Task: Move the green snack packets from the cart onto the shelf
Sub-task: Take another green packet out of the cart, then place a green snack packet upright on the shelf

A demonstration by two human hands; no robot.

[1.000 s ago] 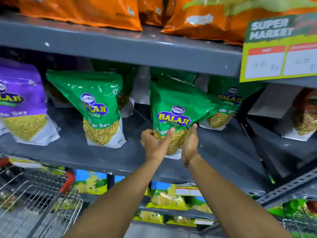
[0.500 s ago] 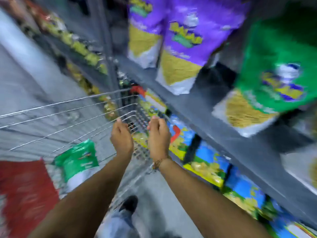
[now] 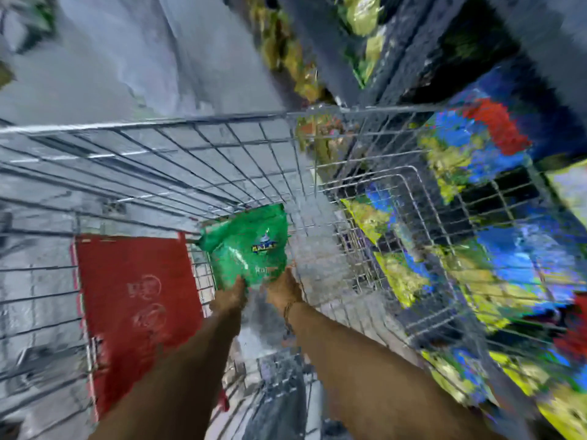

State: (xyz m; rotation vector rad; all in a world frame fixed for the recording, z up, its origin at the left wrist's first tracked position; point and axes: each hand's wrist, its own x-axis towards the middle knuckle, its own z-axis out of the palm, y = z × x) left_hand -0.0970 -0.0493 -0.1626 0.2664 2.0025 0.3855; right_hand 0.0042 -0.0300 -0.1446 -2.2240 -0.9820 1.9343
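Both hands, left hand (image 3: 230, 298) and right hand (image 3: 282, 289), are apparently grasping a crinkly green foil snack packet (image 3: 249, 247) inside the silver wire cart (image 3: 222, 160); next, lifting it clear towards the shelf.

A red panel (image 3: 136, 300) lies at the near left, blurred blue-and-yellow packets (image 3: 470, 268) fill the right side, and grey floor (image 3: 133, 65) extends far left.

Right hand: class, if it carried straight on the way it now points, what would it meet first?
The right hand would meet the green snack packet in the cart first. Blur hides whether its fingers already touch it.
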